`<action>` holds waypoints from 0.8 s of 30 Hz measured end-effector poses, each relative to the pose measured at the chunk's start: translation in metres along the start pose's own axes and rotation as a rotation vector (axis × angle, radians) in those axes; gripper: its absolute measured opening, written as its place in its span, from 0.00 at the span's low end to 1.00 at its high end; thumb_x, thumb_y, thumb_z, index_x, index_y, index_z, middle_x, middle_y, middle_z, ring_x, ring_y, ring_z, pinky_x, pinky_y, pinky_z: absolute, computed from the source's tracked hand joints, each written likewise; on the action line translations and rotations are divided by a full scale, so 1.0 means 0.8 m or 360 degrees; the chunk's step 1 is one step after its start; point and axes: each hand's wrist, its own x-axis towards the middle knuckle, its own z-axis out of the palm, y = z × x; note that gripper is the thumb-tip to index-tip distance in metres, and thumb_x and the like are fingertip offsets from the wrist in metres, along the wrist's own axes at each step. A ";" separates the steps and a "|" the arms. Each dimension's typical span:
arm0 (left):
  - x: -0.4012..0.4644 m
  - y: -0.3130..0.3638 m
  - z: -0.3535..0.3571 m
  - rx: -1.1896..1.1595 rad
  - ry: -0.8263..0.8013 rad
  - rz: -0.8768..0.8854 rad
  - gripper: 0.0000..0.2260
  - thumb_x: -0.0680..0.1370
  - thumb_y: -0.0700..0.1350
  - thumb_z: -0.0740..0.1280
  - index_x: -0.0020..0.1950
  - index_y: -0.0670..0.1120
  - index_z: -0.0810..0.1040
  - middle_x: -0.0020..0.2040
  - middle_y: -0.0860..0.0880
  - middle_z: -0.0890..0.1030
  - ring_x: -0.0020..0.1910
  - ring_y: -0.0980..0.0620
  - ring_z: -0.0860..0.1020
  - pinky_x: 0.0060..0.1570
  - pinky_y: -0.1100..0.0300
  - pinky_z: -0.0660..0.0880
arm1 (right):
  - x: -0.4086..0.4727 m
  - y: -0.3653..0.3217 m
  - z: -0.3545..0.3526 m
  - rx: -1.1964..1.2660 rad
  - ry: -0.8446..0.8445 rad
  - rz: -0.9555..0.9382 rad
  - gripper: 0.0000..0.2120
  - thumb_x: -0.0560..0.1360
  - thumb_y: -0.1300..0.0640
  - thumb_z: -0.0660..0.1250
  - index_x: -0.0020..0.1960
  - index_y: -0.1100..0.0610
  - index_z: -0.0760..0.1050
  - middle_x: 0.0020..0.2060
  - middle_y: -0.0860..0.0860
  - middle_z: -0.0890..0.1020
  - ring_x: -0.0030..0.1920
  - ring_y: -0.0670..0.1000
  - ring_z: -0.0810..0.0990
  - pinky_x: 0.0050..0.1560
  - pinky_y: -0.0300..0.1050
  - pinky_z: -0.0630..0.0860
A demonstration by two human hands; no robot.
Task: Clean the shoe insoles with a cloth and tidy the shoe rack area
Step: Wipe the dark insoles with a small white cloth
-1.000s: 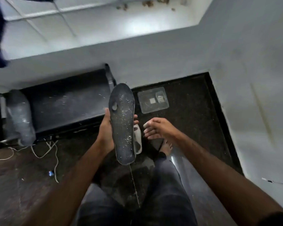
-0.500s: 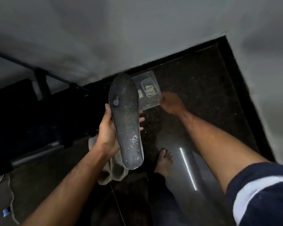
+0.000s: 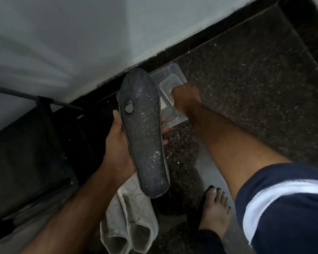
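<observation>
My left hand (image 3: 117,143) grips a dark grey insole (image 3: 143,132) speckled with white flecks, held upright above the floor, thumb on its left edge and fingertips showing at its right edge. My right hand (image 3: 186,97) reaches down into a clear plastic container (image 3: 170,74) on the dark floor by the wall; its fingers are hidden inside the container. No cloth is plainly visible.
A pair of white shoes (image 3: 130,217) lies on the floor below the insole. The black shoe rack (image 3: 31,153) stands at the left against the white wall (image 3: 81,43). My bare foot (image 3: 216,211) rests on the speckled dark floor (image 3: 255,88).
My right hand has moved forward and down into the clear container. The view has leaned closer to the floor; the left hand still holds the insole.
</observation>
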 end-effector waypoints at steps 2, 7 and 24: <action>0.004 0.001 -0.007 0.0048 -0.0050 -0.0001 0.37 0.80 0.69 0.46 0.73 0.42 0.73 0.67 0.37 0.79 0.60 0.39 0.82 0.53 0.45 0.81 | 0.006 -0.008 0.007 -0.0018 0.0032 0.0044 0.18 0.82 0.58 0.59 0.70 0.58 0.73 0.67 0.59 0.78 0.69 0.61 0.74 0.68 0.56 0.71; 0.010 0.003 -0.016 0.0052 -0.0118 0.0012 0.38 0.81 0.69 0.46 0.73 0.42 0.73 0.68 0.36 0.78 0.60 0.39 0.81 0.56 0.43 0.80 | 0.012 -0.012 0.006 -0.0058 0.0167 0.0115 0.15 0.82 0.60 0.60 0.68 0.57 0.74 0.65 0.58 0.78 0.67 0.60 0.75 0.68 0.56 0.69; -0.117 -0.018 0.006 -0.0009 -0.0375 0.0054 0.36 0.81 0.68 0.48 0.65 0.41 0.81 0.66 0.32 0.77 0.58 0.37 0.80 0.56 0.35 0.78 | -0.143 -0.019 -0.108 0.2421 0.0861 0.0581 0.10 0.78 0.66 0.59 0.50 0.63 0.80 0.50 0.59 0.82 0.49 0.55 0.81 0.36 0.44 0.81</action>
